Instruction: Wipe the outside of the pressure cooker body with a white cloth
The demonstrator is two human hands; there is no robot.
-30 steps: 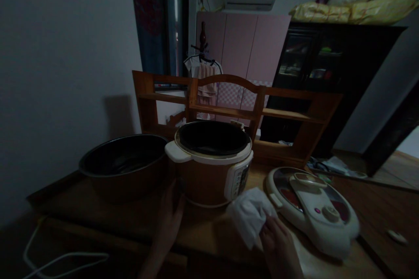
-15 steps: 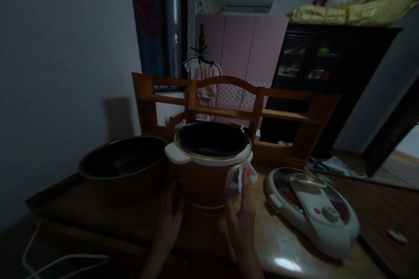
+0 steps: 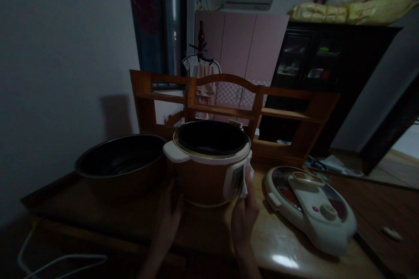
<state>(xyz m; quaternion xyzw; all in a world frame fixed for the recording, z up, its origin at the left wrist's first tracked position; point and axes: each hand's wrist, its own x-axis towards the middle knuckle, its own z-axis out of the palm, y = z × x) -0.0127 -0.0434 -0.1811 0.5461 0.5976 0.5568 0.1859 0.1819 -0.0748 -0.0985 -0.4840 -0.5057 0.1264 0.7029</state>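
Note:
A rice cooker with a brown body, white rim and dark, open top stands on the wooden desk. My right hand presses a crumpled white cloth or tissue against its right side, by the edge of the control panel. Low at the cooker's left side is my left hand, thumb and fingers apart; its fingertips lie in shadow, so contact with the body is unclear. A wide dark pot sits to the left. On the right lies the cooker's white lid, with a clear window and a knob.
Behind the cooker stands a wooden shelf rack. A white cable loops at the lower left. Further right, a small white object rests on a brown surface. The wall closes off the left side.
My right hand has slid the white cloth rightward off the control panel to its outer edge, uncovering the panel. My left hand has barely moved; the view has shifted slightly.

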